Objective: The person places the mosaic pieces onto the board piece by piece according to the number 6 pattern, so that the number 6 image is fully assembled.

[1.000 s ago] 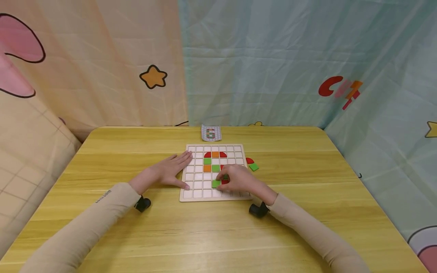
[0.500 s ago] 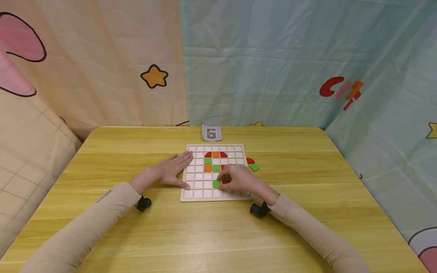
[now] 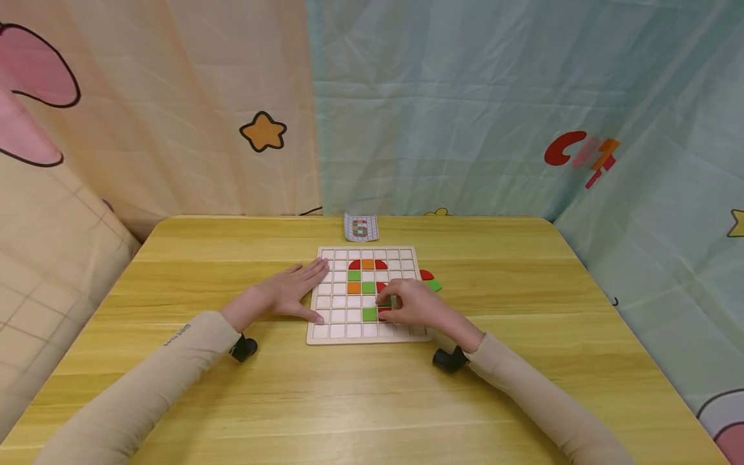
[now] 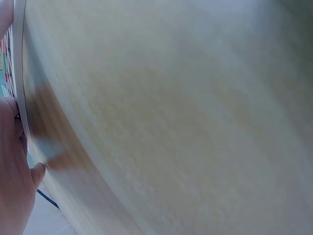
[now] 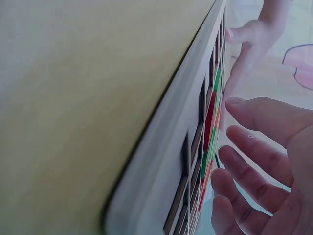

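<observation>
A wooden grid board (image 3: 366, 342) with white cells lies on the table. My left hand (image 3: 290, 289) rests flat on its left edge, fingers spread. Close over the right half is my right hand (image 3: 409, 302), thumb and fingertips apart around empty space in the right wrist view. Left of its thumb a green square tile (image 3: 369, 314) sits in a lower cell. Red tiles and another green one are partly hidden under the right hand. Higher on the board are an orange tile (image 3: 367, 264) between two red quarter-round tiles, a green tile (image 3: 354, 276) and a lower orange tile (image 3: 354, 287).
Beside the board's right edge lie a loose red quarter-round tile (image 3: 427, 275) and a loose green tile (image 3: 433, 285). A small pattern card (image 3: 361, 227) lies behind the board. Printed curtains (image 3: 430, 116) hang behind the table (image 3: 372, 400).
My right hand has come off the lower green tile and shifted slightly right, leaving that tile in its cell. The left hand has stayed in place.
</observation>
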The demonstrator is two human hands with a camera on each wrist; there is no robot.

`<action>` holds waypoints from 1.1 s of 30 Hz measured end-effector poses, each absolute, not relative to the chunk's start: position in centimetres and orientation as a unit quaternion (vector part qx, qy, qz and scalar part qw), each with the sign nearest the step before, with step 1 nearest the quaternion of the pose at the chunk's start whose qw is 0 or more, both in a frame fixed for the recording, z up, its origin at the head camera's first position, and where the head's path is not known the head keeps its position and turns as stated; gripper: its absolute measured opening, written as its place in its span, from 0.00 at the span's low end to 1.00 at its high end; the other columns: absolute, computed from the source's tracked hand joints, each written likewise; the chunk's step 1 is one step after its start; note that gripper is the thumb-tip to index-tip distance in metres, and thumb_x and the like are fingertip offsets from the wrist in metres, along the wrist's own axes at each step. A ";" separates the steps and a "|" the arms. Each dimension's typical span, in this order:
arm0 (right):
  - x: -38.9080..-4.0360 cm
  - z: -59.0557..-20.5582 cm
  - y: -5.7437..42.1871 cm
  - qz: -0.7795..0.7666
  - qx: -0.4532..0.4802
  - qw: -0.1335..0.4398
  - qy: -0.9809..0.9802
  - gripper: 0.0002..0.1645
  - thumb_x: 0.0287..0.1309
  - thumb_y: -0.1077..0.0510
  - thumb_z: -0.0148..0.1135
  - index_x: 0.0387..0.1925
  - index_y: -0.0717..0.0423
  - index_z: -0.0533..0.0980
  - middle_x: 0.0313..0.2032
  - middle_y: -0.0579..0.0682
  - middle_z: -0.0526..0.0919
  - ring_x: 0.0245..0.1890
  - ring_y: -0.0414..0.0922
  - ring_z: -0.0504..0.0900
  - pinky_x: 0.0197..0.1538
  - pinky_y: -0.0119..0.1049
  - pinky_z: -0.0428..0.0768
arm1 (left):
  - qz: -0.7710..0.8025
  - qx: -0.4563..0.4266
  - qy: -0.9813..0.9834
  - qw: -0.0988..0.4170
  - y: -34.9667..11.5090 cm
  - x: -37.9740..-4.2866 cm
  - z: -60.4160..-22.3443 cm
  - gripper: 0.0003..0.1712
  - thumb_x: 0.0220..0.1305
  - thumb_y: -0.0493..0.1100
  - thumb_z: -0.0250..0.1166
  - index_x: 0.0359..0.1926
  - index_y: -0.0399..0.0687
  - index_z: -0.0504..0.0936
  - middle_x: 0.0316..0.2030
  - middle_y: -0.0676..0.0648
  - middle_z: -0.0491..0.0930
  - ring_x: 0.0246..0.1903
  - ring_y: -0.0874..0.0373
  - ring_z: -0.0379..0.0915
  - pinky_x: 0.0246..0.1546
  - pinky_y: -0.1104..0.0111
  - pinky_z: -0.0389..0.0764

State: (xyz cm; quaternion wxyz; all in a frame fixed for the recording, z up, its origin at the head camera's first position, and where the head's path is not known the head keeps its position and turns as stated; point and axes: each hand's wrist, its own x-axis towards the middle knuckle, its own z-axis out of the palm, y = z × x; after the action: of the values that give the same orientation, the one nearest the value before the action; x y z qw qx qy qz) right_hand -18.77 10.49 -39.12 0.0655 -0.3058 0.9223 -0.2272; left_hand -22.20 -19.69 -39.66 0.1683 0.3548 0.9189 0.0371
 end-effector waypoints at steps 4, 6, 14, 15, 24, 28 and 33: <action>-18.7 -39.1 11.4 -0.252 -0.298 0.062 0.919 0.12 0.52 0.51 0.72 0.38 0.49 0.85 0.35 0.43 0.84 0.24 0.36 0.71 0.28 0.26 0.72 | 0.037 0.354 0.919 0.168 -19.7 -22.2 -39.7 0.66 0.54 0.78 0.55 0.76 0.40 0.38 0.77 0.42 0.33 0.76 0.47 0.30 0.74 0.48 0.43; -18.6 -39.1 12.1 -0.258 -0.291 0.053 0.920 0.12 0.51 0.52 0.72 0.39 0.51 0.85 0.35 0.43 0.84 0.23 0.36 0.72 0.28 0.26 0.72 | 0.038 0.355 0.919 0.169 -19.6 -22.2 -39.7 0.66 0.54 0.78 0.55 0.76 0.40 0.38 0.76 0.41 0.33 0.76 0.47 0.30 0.74 0.48 0.43; -18.4 -39.2 15.1 -0.267 -0.257 0.029 0.928 0.12 0.52 0.54 0.71 0.39 0.52 0.84 0.31 0.44 0.82 0.22 0.36 0.71 0.25 0.27 0.70 | 0.034 0.353 0.919 0.173 -19.5 -22.2 -39.7 0.66 0.54 0.78 0.54 0.76 0.41 0.38 0.77 0.42 0.33 0.76 0.48 0.29 0.75 0.49 0.43; -18.4 -39.2 15.5 -0.273 -0.250 0.031 0.928 0.12 0.52 0.55 0.71 0.39 0.52 0.84 0.30 0.44 0.81 0.22 0.36 0.70 0.24 0.27 0.70 | 0.034 0.353 0.919 0.172 -19.5 -22.2 -39.7 0.66 0.54 0.78 0.55 0.76 0.40 0.38 0.77 0.42 0.33 0.76 0.47 0.29 0.75 0.49 0.43; -18.6 -39.3 18.9 -0.326 -0.198 0.033 0.924 0.12 0.53 0.56 0.70 0.40 0.55 0.83 0.36 0.50 0.86 0.27 0.39 0.76 0.26 0.29 0.74 | 0.038 0.354 0.919 0.167 -19.7 -22.2 -39.8 0.66 0.54 0.78 0.55 0.76 0.40 0.39 0.76 0.41 0.34 0.76 0.46 0.31 0.74 0.48 0.44; -18.9 -39.2 19.8 -0.329 -0.190 0.027 0.925 0.12 0.54 0.55 0.69 0.41 0.54 0.83 0.38 0.51 0.86 0.28 0.39 0.77 0.28 0.30 0.75 | 0.036 0.353 0.920 0.164 -19.7 -22.3 -39.9 0.67 0.53 0.79 0.54 0.76 0.40 0.39 0.77 0.41 0.34 0.76 0.47 0.30 0.74 0.48 0.44; -19.5 -39.0 20.3 -0.335 -0.182 0.035 0.924 0.13 0.55 0.56 0.69 0.42 0.55 0.83 0.38 0.52 0.86 0.29 0.40 0.77 0.28 0.31 0.76 | 0.034 0.353 0.920 0.164 -19.6 -22.3 -39.9 0.66 0.53 0.79 0.54 0.76 0.41 0.39 0.77 0.42 0.34 0.76 0.47 0.30 0.74 0.49 0.44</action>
State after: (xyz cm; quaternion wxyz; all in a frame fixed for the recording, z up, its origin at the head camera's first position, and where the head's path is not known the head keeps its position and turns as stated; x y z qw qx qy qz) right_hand -19.53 20.26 -39.03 0.0346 -0.1820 0.9237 -0.3353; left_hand -22.30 -19.64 -39.95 0.1643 0.3534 0.9203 0.0337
